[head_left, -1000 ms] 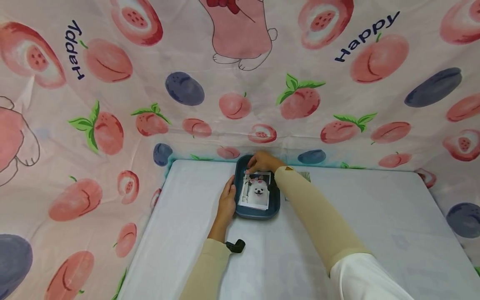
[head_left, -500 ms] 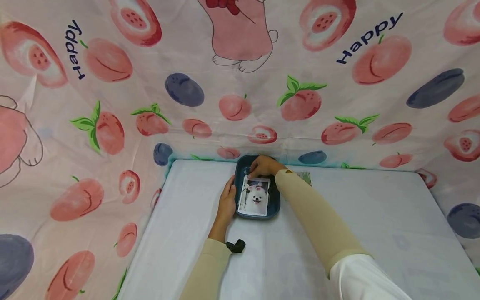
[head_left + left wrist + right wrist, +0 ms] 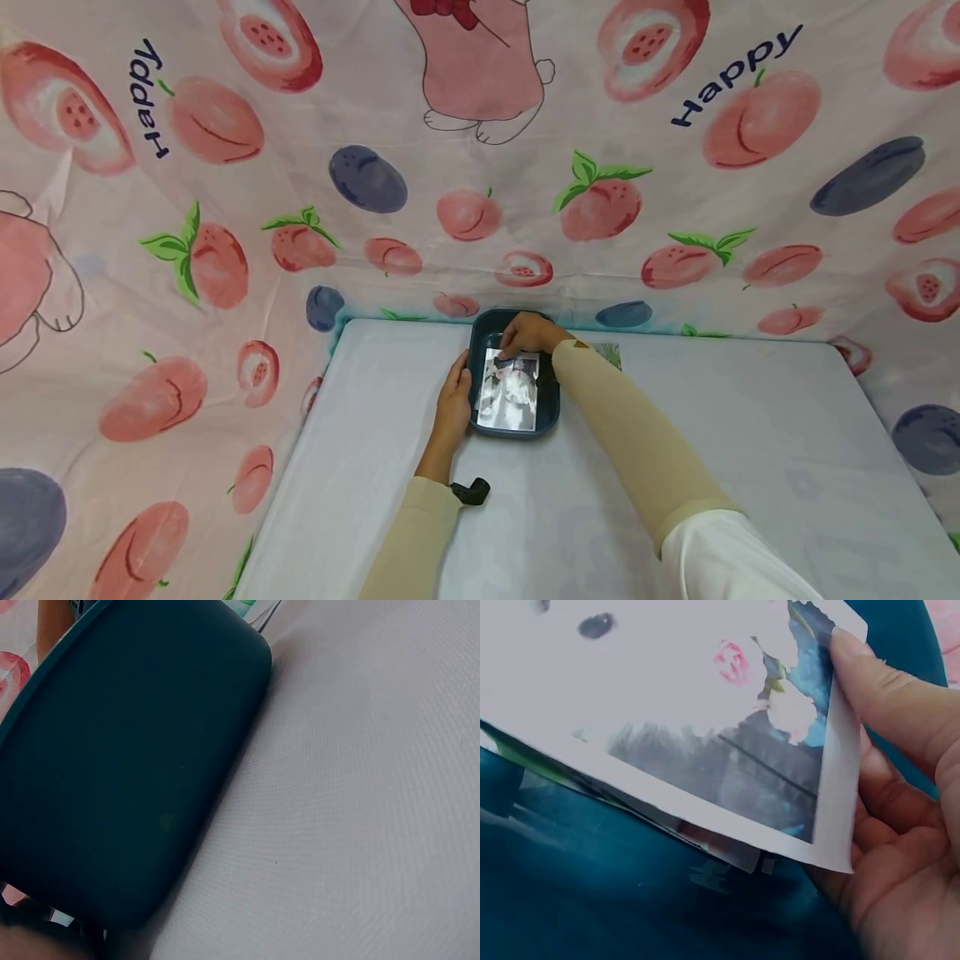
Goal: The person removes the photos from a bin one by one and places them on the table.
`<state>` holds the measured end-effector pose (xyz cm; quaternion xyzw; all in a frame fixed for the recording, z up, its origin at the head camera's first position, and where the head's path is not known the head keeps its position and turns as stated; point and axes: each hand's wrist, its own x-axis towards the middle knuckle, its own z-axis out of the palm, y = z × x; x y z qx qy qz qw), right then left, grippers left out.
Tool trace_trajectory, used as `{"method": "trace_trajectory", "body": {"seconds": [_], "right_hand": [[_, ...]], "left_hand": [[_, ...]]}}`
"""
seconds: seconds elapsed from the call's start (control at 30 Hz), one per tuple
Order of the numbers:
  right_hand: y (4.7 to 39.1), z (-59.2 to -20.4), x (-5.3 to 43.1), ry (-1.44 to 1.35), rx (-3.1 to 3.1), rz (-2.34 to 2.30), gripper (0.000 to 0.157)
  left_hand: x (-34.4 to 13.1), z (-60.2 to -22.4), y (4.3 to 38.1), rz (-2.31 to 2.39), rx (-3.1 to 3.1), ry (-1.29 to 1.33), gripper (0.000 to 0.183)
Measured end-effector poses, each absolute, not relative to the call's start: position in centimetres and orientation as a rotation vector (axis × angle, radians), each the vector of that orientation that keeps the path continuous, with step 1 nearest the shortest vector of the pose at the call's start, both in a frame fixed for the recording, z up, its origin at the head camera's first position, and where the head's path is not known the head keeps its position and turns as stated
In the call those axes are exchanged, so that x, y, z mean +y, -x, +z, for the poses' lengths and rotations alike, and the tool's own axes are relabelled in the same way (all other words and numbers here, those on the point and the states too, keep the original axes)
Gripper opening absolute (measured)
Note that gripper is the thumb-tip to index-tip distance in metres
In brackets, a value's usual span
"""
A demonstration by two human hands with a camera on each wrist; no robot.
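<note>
One photo print [image 3: 508,400], white-bordered, sits face up inside a dark teal tray [image 3: 515,434], toward its near end. Compared with a second ago, the print has slid nearer the person, leaving more bare tray floor beyond its far edge. Half a second ago the white dog on it read clearly from overhead; now glare washes most of the picture out. Likely a change of tilt: print flexed or tipped at the far edge, not lying flat. For the work in hand, judged as handling still under way within the tray, print not yet let go.

Right hand [image 3: 529,332]: pinching the print at its far short edge, left of the middle in the head view. Right wrist view shows the thumb [image 3: 889,679] on the picture face, other fingers curled below. At least one lower print [image 3: 739,856] peeks out beneath; count unclear.

Left hand [image 3: 452,406]: against the tray's left side, touching. Cannot tell whether the fingers grip the rim; its wrist view gives mainly outer wall.

Orientation: print's long axis runs near to far, about parallel to the tray's. Flowered top of the picture at the pinched, far end; bottom toward the person.

Green-printed card [image 3: 610,354] on the white-covered desk [image 3: 810,433], right of the tray, partly behind the sleeve [image 3: 630,425].
</note>
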<state>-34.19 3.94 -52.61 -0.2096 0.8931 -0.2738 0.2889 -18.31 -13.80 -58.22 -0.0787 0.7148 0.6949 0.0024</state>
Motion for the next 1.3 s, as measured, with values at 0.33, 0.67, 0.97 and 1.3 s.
{"method": "trace_trajectory", "body": {"seconds": [0.33,0.67,0.97,1.3], "right_hand": [[33.3,-51.4,4.2,0.633,2.373,-0.760,0.009],[33.1,-49.8,6.3,0.788,2.369,-0.925,0.011],[32.0,-46.9,9.6,0.749,2.318,-1.038,0.014],[30.6,-44.6,13.2,0.722,2.189,-1.139,0.017]], "left_hand": [[-13.6,-58.5,18.2,2.170,2.250,0.273,0.047],[-13.3,-58.5,18.2,2.182,2.235,0.278,0.047],[-13.2,-58.6,17.8,2.165,2.247,0.306,0.048],[-13.4,-58.6,17.3,2.191,2.248,0.297,0.047]]}}
